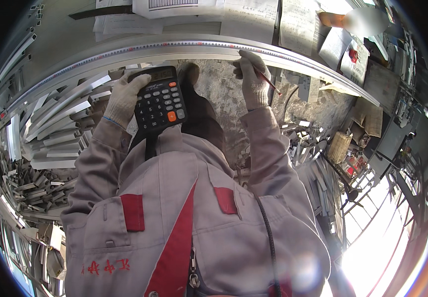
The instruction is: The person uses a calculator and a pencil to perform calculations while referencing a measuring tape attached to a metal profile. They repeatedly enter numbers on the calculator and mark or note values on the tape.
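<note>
My left hand (pixel 119 103), in a pale knit glove, is closed on the left side of a black calculator (pixel 160 103). Its thumb lies over the edge near the display, and the dark keys and a few orange ones face up. A similar glove covers my right hand (pixel 252 83), whose fingers are closed around a thin red pencil (pixel 272 85) slanting down to the right. The fingertips of that hand are at the near edge of the bench, beside a long measuring tape strip (pixel 174 44) that runs along it.
Paper sheets (pixel 251 22) with handwriting lie on the bench beyond the strip. Piles of cut metal profiles (pixel 63 123) fill the left side. To the right are more metal offcuts (pixel 305 133) and a woven crate (pixel 339 147). A dark-clad leg (pixel 201 111) stands below the bench.
</note>
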Demonstrator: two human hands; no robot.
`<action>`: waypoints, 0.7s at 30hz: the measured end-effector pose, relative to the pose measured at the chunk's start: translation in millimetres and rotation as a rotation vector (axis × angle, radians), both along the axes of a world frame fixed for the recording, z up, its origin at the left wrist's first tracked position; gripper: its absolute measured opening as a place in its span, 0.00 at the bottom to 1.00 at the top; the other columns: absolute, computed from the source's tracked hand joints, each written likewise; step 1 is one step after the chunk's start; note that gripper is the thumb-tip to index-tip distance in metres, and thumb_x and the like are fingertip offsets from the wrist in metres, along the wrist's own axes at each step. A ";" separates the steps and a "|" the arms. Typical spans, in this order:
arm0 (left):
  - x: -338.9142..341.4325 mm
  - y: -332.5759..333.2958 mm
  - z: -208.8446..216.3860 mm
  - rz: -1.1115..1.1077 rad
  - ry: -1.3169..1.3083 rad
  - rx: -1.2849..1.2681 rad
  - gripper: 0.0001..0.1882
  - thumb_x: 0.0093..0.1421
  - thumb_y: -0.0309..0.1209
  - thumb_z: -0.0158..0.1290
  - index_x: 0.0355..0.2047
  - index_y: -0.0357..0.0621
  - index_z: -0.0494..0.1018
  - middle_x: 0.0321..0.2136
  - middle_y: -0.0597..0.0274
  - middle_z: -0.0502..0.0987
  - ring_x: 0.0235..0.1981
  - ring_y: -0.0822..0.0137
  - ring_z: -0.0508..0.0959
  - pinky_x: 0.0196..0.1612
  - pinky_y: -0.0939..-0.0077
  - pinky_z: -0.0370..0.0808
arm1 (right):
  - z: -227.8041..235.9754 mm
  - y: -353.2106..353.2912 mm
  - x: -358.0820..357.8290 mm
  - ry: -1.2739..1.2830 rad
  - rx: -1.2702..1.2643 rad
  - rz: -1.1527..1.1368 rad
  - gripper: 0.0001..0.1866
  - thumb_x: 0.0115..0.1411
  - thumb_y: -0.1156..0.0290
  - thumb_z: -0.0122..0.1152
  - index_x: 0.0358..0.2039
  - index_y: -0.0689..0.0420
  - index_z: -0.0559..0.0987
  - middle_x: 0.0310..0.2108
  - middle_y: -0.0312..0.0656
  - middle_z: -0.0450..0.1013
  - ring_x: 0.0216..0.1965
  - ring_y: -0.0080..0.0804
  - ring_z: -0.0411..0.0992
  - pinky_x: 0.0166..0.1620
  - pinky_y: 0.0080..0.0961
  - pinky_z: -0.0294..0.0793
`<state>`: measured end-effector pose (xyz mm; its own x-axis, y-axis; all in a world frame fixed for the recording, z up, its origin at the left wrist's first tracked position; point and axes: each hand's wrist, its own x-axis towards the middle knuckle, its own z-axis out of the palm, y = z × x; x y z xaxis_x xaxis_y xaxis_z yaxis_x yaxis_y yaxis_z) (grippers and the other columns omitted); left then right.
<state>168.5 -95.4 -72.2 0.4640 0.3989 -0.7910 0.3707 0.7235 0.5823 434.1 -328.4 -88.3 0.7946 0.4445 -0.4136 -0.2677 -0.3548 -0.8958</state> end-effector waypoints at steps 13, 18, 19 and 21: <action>-56.9 4.6 -1.9 0.183 -0.053 0.022 0.13 0.74 0.32 0.61 0.54 0.41 0.83 0.44 0.59 0.87 0.39 0.67 0.87 0.43 0.71 0.87 | 82.0 -98.5 -109.0 0.041 0.001 -0.229 0.12 0.75 0.76 0.61 0.55 0.60 0.87 0.40 0.38 0.85 0.36 0.18 0.78 0.44 0.20 0.80; -55.3 -2.5 12.6 0.300 -0.095 -0.032 0.13 0.75 0.31 0.58 0.55 0.39 0.83 0.41 0.57 0.88 0.37 0.65 0.88 0.41 0.69 0.89 | 73.8 -104.6 -86.5 0.076 0.094 -0.074 0.10 0.74 0.78 0.63 0.52 0.59 0.87 0.43 0.40 0.86 0.41 0.21 0.81 0.49 0.22 0.81; -53.4 -5.6 15.0 0.325 -0.057 -0.020 0.13 0.75 0.31 0.59 0.54 0.39 0.83 0.41 0.57 0.88 0.37 0.65 0.89 0.41 0.70 0.90 | 70.5 -106.5 -76.5 -0.012 0.042 -0.033 0.10 0.74 0.78 0.63 0.52 0.60 0.87 0.43 0.40 0.86 0.42 0.22 0.81 0.50 0.24 0.82; -48.4 -17.3 17.9 0.388 -0.019 0.006 0.12 0.75 0.31 0.60 0.54 0.39 0.83 0.42 0.57 0.88 0.37 0.64 0.89 0.41 0.70 0.90 | 64.4 -112.5 -46.1 -0.177 -0.035 0.064 0.10 0.74 0.78 0.63 0.51 0.60 0.87 0.44 0.40 0.86 0.45 0.24 0.83 0.53 0.26 0.82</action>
<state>120.1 -112.8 -54.2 0.2922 0.5522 -0.7808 0.0597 0.8043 0.5912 388.0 -440.9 -23.9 0.8268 0.4845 -0.2858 -0.0826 -0.3980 -0.9136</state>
